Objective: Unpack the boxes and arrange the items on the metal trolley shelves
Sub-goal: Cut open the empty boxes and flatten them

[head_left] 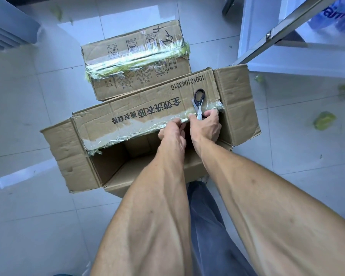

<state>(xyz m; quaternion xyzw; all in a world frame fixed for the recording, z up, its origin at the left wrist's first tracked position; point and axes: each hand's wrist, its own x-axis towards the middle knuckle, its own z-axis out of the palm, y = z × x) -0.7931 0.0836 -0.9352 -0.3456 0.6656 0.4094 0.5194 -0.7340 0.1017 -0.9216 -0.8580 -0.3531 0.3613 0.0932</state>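
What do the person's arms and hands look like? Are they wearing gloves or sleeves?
No gloves and no sleeves in view. The left hand and right hand are bare, and so are both forearms, which look lean with raised veins. No watch or rings show.

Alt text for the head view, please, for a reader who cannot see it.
Over an open cardboard box on a tiled floor, the left hand pinches tape on its far flap while the right hand holds scissors. A taped box sits behind.
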